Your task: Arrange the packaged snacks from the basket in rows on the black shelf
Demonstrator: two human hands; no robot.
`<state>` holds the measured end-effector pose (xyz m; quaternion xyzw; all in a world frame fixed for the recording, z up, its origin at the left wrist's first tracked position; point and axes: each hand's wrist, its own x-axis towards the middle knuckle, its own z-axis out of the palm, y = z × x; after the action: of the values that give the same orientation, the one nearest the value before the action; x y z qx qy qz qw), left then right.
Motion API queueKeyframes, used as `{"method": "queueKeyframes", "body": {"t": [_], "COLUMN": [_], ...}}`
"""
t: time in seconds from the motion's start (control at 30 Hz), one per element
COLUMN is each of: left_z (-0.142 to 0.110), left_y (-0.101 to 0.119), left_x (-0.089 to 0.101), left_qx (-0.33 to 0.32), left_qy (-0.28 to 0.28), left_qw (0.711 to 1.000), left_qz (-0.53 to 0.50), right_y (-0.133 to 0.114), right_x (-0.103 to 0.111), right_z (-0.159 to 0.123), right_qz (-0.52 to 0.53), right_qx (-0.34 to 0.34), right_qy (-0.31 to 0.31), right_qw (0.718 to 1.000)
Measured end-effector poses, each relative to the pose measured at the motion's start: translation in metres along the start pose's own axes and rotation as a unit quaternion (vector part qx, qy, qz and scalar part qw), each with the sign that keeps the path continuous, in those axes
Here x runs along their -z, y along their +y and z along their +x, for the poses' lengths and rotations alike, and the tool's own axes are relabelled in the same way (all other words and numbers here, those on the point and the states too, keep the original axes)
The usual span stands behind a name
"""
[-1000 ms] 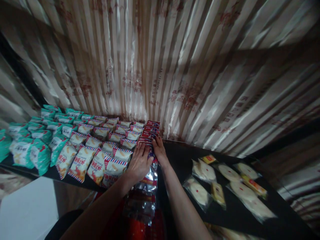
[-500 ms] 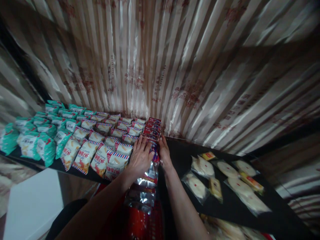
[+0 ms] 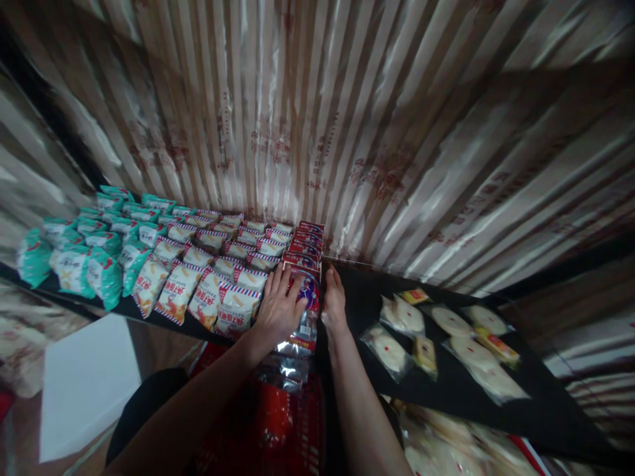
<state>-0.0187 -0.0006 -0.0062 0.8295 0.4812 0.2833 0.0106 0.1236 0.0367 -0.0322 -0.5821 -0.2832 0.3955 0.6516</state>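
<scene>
Fingers of the left hand point(image 3: 278, 309) lie spread and nearly flat, palm down, on a shiny red and silver foil snack packet point(image 3: 305, 311); the thumb and forefinger press its upper left part, where red and blue print shows. Whether the fingers curl under its edge cannot be told. The right hand point(image 3: 333, 303) stands on edge just beside the packet's right side, fingers straight and together, pointing away from the person toward the back wall; it appears to touch the packet's edge but holds nothing visibly.

The packet lies between the 2 hands at the front edge of the black shelf point(image 3: 367, 297), its long axis running away from the person, in line with a row of small red packets point(image 3: 303, 246) just beyond the fingertips. Its lower silver end hangs over the shelf edge toward the person. The left hand covers more of it and is the nearer one.

Both forearms reach forward and up from the bottom of the view, almost parallel, wrists straight.

Left of the left hand, touching its little finger side, lie rows of white snack bags with red and blue striped edges point(image 3: 208, 277), and further left teal green bags point(image 3: 79, 258). Right of the right hand, well apart, lie clear wrapped round pale cakes point(image 3: 436, 330). Below the arms sits a red plastic basket point(image 3: 278, 436). Behind stands a striped glossy curtain-like wall point(image 3: 347, 119).
</scene>
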Motion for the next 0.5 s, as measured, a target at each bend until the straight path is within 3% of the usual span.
{"method": "queueKeyframes", "body": {"t": [0.17,0.33,0.43,0.5], "left_z": [-0.019,-0.078,-0.132,-0.171], "left_y": [0.002,0.014,0.026,0.030], "left_x": [0.014,0.030,0.032,0.026], "left_qx": [-0.008,-0.062,-0.122,-0.110], "left_qy": [0.014,0.054,0.002,-0.071], "left_qw": [0.999,0.986,0.970,0.967], "left_qz": [-0.033,-0.144,-0.208,-0.221], "right_y": [0.008,0.019,0.028,0.036], "right_x": [0.015,0.033,0.046,0.056], "right_z": [-0.018,-0.049,-0.083,-0.112], "right_qz": [-0.014,-0.018,0.001,0.016], "right_qx": [-0.010,0.016,0.036,0.033], "right_qy": [0.038,0.084,0.123,0.154], "right_qw": [0.999,0.996,0.992,0.987]}}
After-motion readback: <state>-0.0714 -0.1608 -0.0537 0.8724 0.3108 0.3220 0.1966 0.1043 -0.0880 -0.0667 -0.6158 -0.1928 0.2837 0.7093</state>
